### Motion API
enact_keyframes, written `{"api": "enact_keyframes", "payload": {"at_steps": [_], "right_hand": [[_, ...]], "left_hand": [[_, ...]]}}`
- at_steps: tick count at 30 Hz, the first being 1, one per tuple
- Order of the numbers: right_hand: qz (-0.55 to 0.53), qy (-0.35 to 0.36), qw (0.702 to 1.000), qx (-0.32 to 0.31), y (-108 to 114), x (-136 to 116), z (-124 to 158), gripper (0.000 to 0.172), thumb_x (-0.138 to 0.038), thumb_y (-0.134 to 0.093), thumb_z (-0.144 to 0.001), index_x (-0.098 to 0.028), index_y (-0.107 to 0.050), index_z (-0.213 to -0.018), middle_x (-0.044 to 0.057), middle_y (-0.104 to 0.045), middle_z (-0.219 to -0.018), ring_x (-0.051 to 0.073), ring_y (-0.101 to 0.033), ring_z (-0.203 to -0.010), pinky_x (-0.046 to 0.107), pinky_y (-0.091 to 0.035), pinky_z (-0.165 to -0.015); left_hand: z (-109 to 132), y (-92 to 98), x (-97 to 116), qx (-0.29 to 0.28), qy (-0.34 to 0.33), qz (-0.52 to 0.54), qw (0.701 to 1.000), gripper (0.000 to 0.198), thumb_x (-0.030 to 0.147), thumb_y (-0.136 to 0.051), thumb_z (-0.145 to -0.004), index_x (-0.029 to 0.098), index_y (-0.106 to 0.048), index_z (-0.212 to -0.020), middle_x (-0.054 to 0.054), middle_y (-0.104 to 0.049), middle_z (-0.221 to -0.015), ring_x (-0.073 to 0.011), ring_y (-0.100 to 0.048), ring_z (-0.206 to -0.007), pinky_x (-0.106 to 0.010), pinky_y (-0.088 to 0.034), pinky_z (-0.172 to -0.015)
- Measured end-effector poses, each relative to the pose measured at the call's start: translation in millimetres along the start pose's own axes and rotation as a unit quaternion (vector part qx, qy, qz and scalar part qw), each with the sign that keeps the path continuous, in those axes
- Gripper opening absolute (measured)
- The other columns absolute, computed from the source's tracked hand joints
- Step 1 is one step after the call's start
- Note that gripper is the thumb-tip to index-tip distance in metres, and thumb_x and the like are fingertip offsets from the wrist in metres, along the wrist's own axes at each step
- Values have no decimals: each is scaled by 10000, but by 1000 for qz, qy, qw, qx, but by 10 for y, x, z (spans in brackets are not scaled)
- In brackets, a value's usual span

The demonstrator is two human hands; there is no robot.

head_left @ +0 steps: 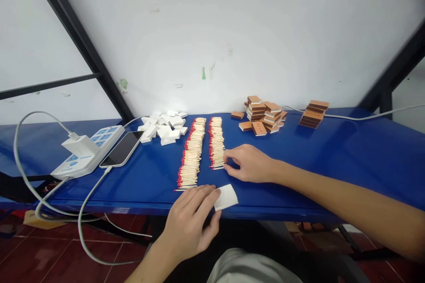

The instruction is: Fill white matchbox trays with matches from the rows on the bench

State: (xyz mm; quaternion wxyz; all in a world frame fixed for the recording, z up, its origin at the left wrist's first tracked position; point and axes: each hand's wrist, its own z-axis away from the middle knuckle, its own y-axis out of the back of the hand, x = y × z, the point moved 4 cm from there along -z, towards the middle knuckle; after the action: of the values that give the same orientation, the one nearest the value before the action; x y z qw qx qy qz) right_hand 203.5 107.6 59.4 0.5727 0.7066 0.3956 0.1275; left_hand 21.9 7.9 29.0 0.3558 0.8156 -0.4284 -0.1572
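My left hand is at the table's front edge, its fingers and thumb closed on the left side of a small white matchbox tray. The tray's inside is hard to make out. My right hand has thumb and forefinger curled together at the plain ends of matches, at the near end of the right-hand row. Another long row of red-tipped matches lies left of it, its near end just beyond my left fingers.
White matchbox trays lie heaped at the back left. Filled brown matchboxes are stacked at the back right, with joined brown matchbox covers farther right. A phone, a power strip and looping white cables occupy the left side.
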Motion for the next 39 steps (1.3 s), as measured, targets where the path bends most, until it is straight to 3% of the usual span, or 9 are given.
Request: {"api": "enact_keyframes", "payload": {"at_steps": [9,33,39], "right_hand": [[-13,16,999,-24,-23,-21,-2,67,-176,-582,-846,-179,-638,-809,-21,-584,-646,107,-454,-575,243,-279,-587],[-17,17,999,-30,-19,-63,5,62,-195,-597,-815,-190,-655,-794,-36,-563,-583,108,-487,-549,251,-263,-576],[-15,17,1000,-20,22,-78,11,128,-238,-569,-858,-189,-685,-836,-21,-600,-612,110,-478,-552,246,-277,-576]], "left_hand": [[26,-73,-7,36,-32,-42,998,285,162,-536,-869,144,-627,-1139,-122,-707,-1070,-243,-667,-964,-368,-522,-812],[17,-67,-4,40,-35,-45,998,285,165,-523,-867,143,-636,-1128,-120,-709,-1063,-242,-674,-970,-360,-517,-808],[25,-77,-13,35,-35,-42,998,292,156,-531,-864,140,-629,-1139,-122,-707,-1077,-246,-667,-979,-364,-510,-812]]}}
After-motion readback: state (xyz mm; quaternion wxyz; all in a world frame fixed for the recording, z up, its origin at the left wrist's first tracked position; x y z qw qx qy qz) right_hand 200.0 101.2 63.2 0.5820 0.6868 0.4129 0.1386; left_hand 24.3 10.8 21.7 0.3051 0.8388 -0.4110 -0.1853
